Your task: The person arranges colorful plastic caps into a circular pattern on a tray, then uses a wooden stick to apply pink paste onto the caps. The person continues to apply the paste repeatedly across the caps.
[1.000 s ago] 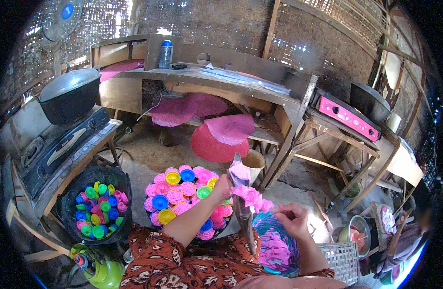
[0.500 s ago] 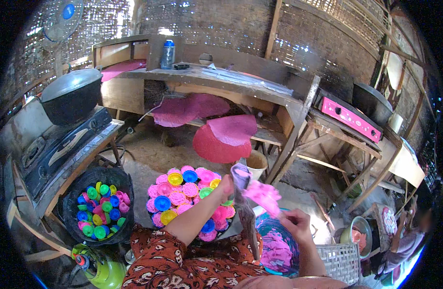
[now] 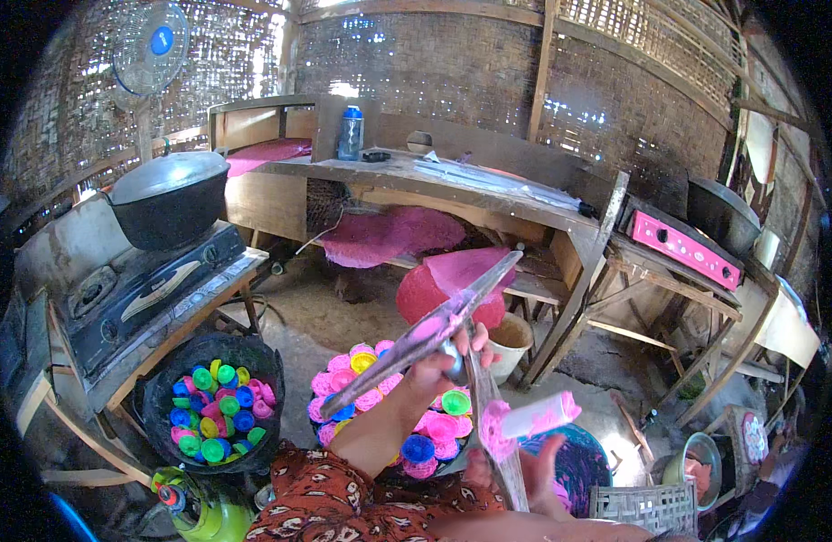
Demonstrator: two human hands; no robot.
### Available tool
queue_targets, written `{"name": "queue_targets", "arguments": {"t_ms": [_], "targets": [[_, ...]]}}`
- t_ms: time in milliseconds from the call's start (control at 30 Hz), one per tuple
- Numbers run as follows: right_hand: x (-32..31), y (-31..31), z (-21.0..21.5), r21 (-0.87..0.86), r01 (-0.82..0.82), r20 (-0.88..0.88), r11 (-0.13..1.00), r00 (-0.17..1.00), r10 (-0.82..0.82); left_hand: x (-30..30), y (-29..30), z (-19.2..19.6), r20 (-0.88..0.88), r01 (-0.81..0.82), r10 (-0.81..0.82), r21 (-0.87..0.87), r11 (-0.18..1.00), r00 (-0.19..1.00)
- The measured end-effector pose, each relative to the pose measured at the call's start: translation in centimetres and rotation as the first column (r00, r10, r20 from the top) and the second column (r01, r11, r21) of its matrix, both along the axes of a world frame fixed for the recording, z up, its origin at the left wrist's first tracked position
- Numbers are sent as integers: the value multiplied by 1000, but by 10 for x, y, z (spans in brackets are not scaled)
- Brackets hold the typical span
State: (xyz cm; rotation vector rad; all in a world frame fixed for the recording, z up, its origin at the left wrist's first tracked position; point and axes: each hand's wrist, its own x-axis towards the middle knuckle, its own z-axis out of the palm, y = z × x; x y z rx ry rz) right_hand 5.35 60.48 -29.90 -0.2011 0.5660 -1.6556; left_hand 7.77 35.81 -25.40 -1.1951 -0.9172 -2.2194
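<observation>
A wooden lever press with two long arms is spread wide in front of me, its wood smeared with pink dough. My left hand is closed around it near where the arms meet. A white cylinder with pink dough on it sticks out from the lower arm. Below the cylinder, my right hand is partly hidden behind that arm; its thumb is raised, and fingers show on the arm's other side. Beneath my left forearm sits a round tray of pink dough pieces in small colored cups.
On the left, a black basin holds several colored cups beside a green gas cylinder. A blue tub stands behind my right hand. Stoves with pots flank a wooden bench. Another person is at far right.
The press has swung from upright to spread arms, exposing the white cylinder. My right hand has moved from the pink dough lump down beside the lower arm. The view has shifted.
</observation>
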Motion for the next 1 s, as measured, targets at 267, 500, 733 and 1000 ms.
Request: {"name": "queue_targets", "arguments": {"t_ms": [267,500,733,1000], "targets": [[5,-42,56,-258,106,-249,960,953,-172,82,-49,-44,-172,-569,906,-818,87,386],[-1,-69,48,-53,-60,-415,997,909,33,103,-46,-72,690,71,-266,298,952,674],[1,-87,47,-72,1,-492,997,870,-36,113,-4,-27,857,-200,348,-291,935,379],[-4,-77,77,-193,104,-867,976,448,-219,118,-29,-26,-357,-391,918,-880,-270,171]]}}
